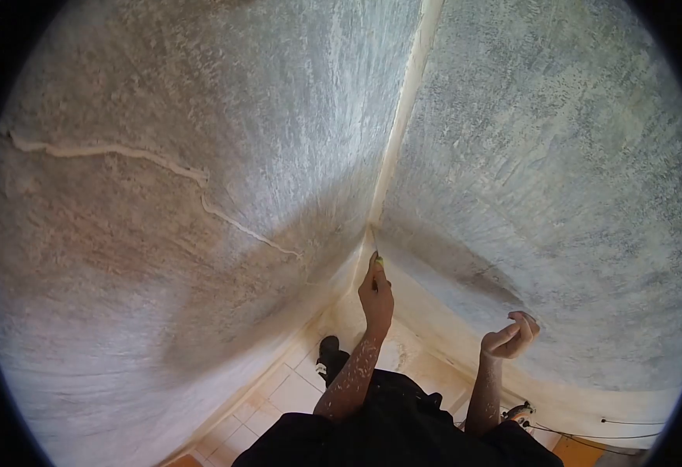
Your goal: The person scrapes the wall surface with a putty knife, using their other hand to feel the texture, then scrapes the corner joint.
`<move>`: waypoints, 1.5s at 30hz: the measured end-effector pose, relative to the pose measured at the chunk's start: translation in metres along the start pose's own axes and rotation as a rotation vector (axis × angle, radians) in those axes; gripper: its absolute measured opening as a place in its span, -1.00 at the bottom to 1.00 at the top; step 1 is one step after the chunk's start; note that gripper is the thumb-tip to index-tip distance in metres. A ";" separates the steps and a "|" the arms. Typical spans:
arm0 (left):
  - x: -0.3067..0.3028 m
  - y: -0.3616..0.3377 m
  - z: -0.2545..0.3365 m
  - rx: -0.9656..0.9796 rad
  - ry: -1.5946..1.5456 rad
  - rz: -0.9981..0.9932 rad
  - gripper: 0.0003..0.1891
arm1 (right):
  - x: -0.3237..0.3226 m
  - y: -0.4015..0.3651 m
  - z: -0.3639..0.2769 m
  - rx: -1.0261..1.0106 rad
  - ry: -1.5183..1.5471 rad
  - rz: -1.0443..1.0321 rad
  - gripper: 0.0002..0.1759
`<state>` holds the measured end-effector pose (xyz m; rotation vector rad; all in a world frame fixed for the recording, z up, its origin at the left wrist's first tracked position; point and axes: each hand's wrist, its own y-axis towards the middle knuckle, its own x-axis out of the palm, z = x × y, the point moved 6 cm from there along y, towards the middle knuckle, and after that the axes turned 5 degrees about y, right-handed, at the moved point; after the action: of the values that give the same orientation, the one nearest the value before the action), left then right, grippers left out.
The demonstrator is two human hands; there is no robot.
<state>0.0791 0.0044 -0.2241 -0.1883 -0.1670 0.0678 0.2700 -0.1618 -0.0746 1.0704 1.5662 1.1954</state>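
Observation:
My left hand [376, 297] is raised into the corner where two grey walls meet. Its fingers are closed around a small tool with a yellow-green part [380, 263], and a thin tip points up at the pale strip [397, 128] along the corner. Off to the right, my right hand [511, 336] is held up in front of the right wall [547, 194] with its fingers curled in, hiding the palm; I cannot tell what they hold. White specks dot both forearms.
A pale filled crack [115, 149] runs across the left wall [123, 257]. Below are light floor tiles [294, 393] and a dark shoe [328, 348]. At lower right, dark cables [574, 433] lie near an orange surface [586, 453]. Shadows fall on both walls.

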 end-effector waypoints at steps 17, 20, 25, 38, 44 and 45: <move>-0.009 -0.001 0.000 -0.056 0.109 -0.014 -0.51 | 0.022 -0.019 0.030 -0.264 -0.193 0.012 -0.81; -0.008 0.000 -0.006 -0.062 0.063 -0.004 -0.51 | 0.019 -0.021 0.029 -0.279 -0.180 0.012 -0.81; -0.004 -0.002 -0.010 -0.168 -0.032 -0.057 -0.52 | 0.020 -0.017 0.027 -0.296 -0.145 0.010 -0.81; -0.011 -0.006 -0.005 -0.261 -0.012 -0.025 -0.52 | 0.024 -0.015 0.026 -0.270 -0.171 -0.009 -0.83; -0.012 -0.004 -0.030 -0.222 -0.018 -0.022 -0.53 | 0.022 -0.018 0.025 -0.270 -0.174 -0.019 -0.83; -0.012 -0.003 -0.026 -0.228 -0.018 -0.008 -0.53 | 0.023 -0.017 0.024 -0.284 -0.177 -0.011 -0.83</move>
<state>0.0722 -0.0041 -0.2507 -0.4140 -0.1931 0.0424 0.2853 -0.1370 -0.0978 0.9510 1.2238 1.2371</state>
